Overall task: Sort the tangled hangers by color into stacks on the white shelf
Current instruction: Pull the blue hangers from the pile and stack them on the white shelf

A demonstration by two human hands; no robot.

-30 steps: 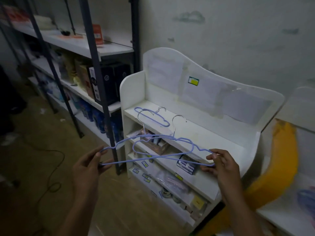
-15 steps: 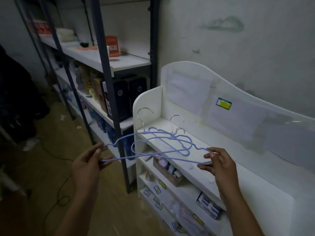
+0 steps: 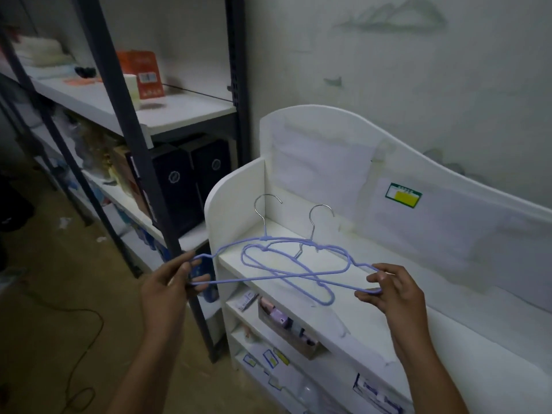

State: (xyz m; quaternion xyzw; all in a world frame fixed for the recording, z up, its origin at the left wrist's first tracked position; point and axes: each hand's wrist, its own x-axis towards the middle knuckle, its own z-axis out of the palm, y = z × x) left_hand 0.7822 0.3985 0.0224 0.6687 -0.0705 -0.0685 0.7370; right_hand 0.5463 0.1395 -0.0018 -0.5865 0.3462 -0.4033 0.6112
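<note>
Mid-frame, left hand (image 3: 167,289) and right hand (image 3: 391,289) each pinch an end of the lilac wire hangers (image 3: 277,274) above the white shelf (image 3: 352,312); best lowered flat, hooks aligned.

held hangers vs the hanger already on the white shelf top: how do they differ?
1. The held hangers are pinched at each end, left hand and right hand; the shelf hanger lies loose, untouched.
2. Held hangers' two hooks stand up; shelf hanger lies flat on the white shelf, hook mostly hidden.
3. Held hangers overhang the shelf's left edge; shelf hanger sits fully on it.
Shared: same lilac-blue coating, metal hooks.
</note>
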